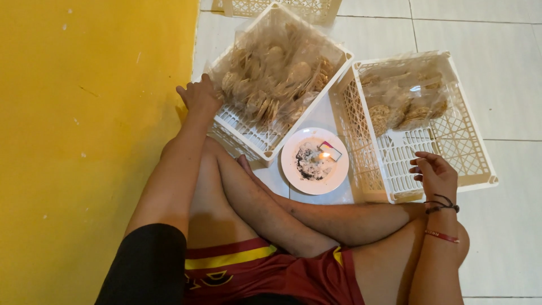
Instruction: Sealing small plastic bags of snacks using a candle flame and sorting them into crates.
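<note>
I sit cross-legged on a white tiled floor. My left hand [199, 95] rests with fingers spread against the near left corner of a white lattice crate [265, 142] that holds a clear plastic bag of round crackers [276, 70]. My right hand [433, 174] hovers with fingers loosely curled over the near edge of a second white crate [474, 164], holding nothing. That crate holds a smaller bag of crackers [403, 96] at its far end. Between the crates stands a white plate [293, 175] with a small burning flame [324, 154] and dark ash.
A yellow wall [90, 124] runs along my left side. A third white crate [282, 8] shows at the top edge. White floor tiles [502, 68] stretch to the right. My crossed legs [293, 217] lie just before the plate.
</note>
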